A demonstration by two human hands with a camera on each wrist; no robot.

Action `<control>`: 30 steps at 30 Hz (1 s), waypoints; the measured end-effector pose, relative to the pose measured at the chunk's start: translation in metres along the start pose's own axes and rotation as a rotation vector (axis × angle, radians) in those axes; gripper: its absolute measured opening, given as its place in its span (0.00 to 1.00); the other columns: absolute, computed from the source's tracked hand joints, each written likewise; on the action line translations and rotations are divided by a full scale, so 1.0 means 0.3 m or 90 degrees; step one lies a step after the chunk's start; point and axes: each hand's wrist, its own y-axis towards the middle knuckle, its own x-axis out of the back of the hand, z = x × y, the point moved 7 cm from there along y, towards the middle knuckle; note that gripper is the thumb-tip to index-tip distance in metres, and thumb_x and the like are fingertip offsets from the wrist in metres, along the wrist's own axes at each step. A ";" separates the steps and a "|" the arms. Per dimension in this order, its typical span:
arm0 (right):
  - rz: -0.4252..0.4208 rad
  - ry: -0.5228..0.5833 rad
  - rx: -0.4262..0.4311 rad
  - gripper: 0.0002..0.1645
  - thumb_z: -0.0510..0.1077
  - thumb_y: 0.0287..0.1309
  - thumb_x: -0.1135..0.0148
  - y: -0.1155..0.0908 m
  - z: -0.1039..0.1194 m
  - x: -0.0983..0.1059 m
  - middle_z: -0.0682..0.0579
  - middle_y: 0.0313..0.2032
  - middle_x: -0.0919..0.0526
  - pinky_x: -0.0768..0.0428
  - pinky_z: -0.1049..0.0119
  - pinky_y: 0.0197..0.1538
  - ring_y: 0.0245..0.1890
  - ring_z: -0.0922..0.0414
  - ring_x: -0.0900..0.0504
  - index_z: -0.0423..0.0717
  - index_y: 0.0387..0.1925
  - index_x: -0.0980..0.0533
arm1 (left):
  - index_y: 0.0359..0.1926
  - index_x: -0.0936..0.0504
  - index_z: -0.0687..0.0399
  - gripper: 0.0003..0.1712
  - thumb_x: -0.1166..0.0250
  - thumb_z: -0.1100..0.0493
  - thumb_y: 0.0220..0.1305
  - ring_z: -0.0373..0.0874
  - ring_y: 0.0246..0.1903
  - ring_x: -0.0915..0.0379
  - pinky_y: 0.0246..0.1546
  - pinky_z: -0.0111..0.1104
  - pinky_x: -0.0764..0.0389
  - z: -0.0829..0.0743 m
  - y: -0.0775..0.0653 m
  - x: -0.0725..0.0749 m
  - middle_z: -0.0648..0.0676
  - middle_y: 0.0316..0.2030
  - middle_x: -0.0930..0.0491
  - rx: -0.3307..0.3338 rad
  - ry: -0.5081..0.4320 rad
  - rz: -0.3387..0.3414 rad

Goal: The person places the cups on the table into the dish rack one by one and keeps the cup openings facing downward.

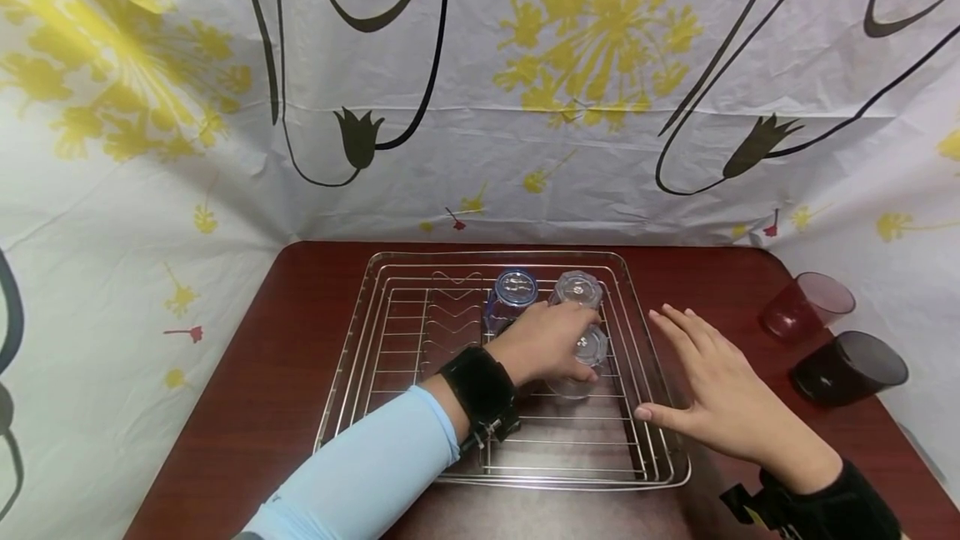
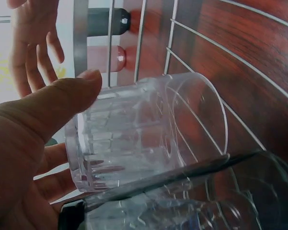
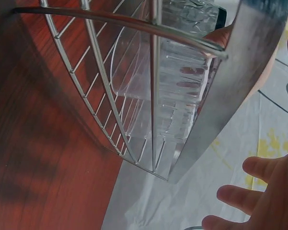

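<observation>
In the head view my left hand (image 1: 546, 342) reaches into a wire dish rack (image 1: 555, 433) and grips a clear cup (image 1: 592, 347) standing upside down on the wires. The left wrist view shows my left thumb (image 2: 72, 96) on one side of that clear cup (image 2: 129, 139), with fingers on the other side. A blue-tinted cup (image 1: 516, 288) and another clear cup (image 1: 579, 288) sit inverted behind it. A dark see-through cup (image 2: 259, 191) is beside the gripped one, mostly hidden in the head view. My right hand (image 1: 720, 394), fingers spread, hovers by the rack's right side, holding nothing.
To the right of the rack, a pink cup (image 1: 802, 307) and a dark cup (image 1: 847, 367) stand on the dark red table (image 1: 247, 373). A patterned white cloth (image 1: 480, 90) hangs behind and at both sides. Raised metal rails surround the rack.
</observation>
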 end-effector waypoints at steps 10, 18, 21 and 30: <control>0.000 -0.016 0.004 0.69 0.70 0.41 0.24 0.002 -0.006 -0.010 0.39 0.73 0.41 0.38 0.31 0.60 0.71 0.32 0.41 0.51 0.78 0.48 | 0.69 0.28 0.38 0.44 0.27 0.33 0.52 0.41 0.59 0.26 0.62 0.40 0.25 0.007 -0.021 0.013 0.46 0.64 0.26 -0.015 0.009 -0.009; -0.006 -0.025 0.003 0.67 0.69 0.43 0.25 0.007 -0.007 -0.010 0.39 0.72 0.39 0.37 0.31 0.59 0.70 0.32 0.40 0.50 0.78 0.46 | 0.70 0.30 0.38 0.43 0.33 0.30 0.58 0.42 0.62 0.28 0.66 0.45 0.30 0.021 -0.090 0.074 0.47 0.65 0.27 -0.018 -0.009 -0.047; -0.011 -0.028 0.001 0.66 0.68 0.44 0.25 0.012 -0.001 -0.007 0.39 0.72 0.38 0.37 0.32 0.60 0.70 0.32 0.40 0.50 0.78 0.46 | 0.72 0.32 0.37 0.43 0.36 0.28 0.60 0.46 0.63 0.29 0.66 0.47 0.30 0.032 -0.133 0.099 0.47 0.66 0.27 -0.012 -0.019 -0.060; -0.004 -0.017 -0.008 0.62 0.67 0.48 0.27 0.021 0.024 -0.011 0.39 0.72 0.38 0.42 0.36 0.69 0.72 0.34 0.42 0.50 0.77 0.45 | 0.71 0.31 0.40 0.37 0.39 0.33 0.65 0.48 0.68 0.34 0.71 0.56 0.41 0.115 -0.304 0.160 0.49 0.68 0.29 0.043 -0.057 -0.106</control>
